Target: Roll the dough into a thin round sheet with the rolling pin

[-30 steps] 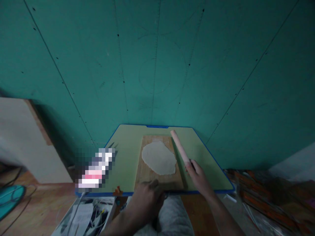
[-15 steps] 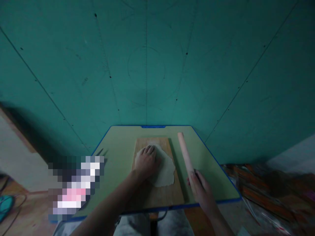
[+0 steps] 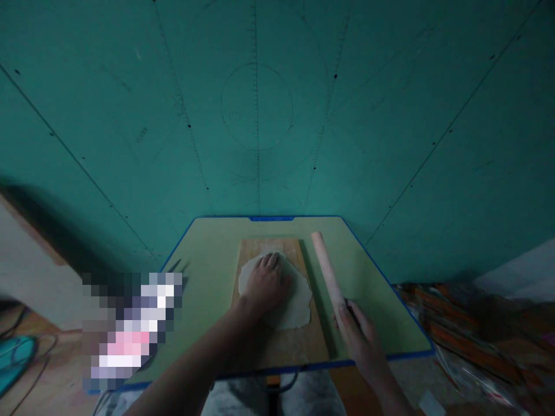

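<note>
A flat, pale sheet of dough (image 3: 297, 306) with an uneven edge lies on a wooden board (image 3: 299, 349). On top of the dough rests my left hand (image 3: 265, 280), palm down with its fingers stretched out; it covers part of the sheet. My right hand (image 3: 356, 328) grips a wooden rolling pin (image 3: 327, 268) near its lower end, right of the board. The pin slants away from me, its far end pointing up and slightly left. Whether the pin touches the tabletop is hard to make out.
The board lies on a small pale-green table (image 3: 208, 277) with a blue rim. On its left side is a pixelated item (image 3: 139, 329). A green wall (image 3: 277, 115) with drawn lines rises behind. Clutter (image 3: 472, 341) covers the floor at right; a teal object (image 3: 17, 352) lies at left.
My left hand has shifted a little to the right across the dough, uncovering more of its left edge. My right hand still grips the rolling pin. The view has tilted slightly.
</note>
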`<move>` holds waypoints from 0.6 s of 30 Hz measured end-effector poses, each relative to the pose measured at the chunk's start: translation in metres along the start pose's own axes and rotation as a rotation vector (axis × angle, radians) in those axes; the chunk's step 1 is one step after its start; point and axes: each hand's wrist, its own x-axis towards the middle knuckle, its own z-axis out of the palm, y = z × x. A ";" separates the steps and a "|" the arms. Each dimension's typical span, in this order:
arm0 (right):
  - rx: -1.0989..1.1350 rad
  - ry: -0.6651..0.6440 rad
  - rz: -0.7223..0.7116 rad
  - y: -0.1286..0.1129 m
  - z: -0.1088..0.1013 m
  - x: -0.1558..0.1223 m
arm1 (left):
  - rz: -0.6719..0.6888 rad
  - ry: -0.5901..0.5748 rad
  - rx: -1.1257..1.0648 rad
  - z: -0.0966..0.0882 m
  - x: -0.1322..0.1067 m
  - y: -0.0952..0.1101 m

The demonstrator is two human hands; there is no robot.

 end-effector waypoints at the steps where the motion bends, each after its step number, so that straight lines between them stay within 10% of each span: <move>1: 0.012 -0.010 0.008 0.000 0.000 0.000 | 0.003 -0.005 -0.001 -0.002 0.003 0.000; 8: -0.041 -0.030 0.005 -0.006 0.002 0.002 | -0.021 0.003 -0.067 -0.003 -0.002 0.002; 18: -0.406 -0.232 -0.293 -0.029 0.004 0.002 | -0.211 0.160 -0.192 -0.030 -0.067 -0.056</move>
